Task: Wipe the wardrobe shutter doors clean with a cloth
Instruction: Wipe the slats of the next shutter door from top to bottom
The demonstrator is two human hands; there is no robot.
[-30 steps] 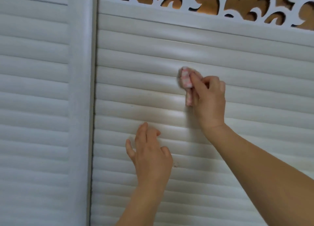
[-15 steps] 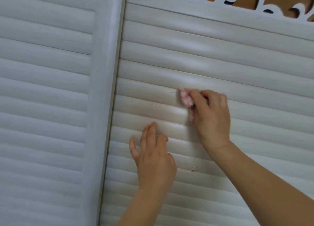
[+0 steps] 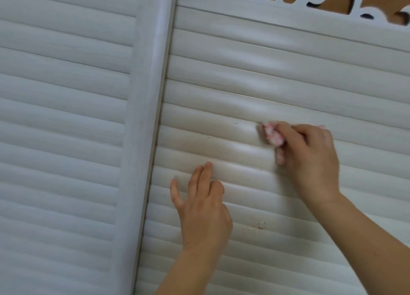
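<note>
White shutter door point(image 3: 288, 77): right hand point(image 3: 310, 159) grips cloth point(image 3: 274, 136); left hand point(image 3: 204, 208) fingers straight, beside specks point(image 3: 258, 226).

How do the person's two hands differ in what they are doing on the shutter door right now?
The right hand has its fingers curled round a bunched pink-and-white cloth, pressing it to a slat; the left hand holds nothing, its fingers straight against the slats. The right hand sits higher and further right on the door; the left hand is lower, nearer the vertical frame. Both are on the same right-hand shutter door.
</note>
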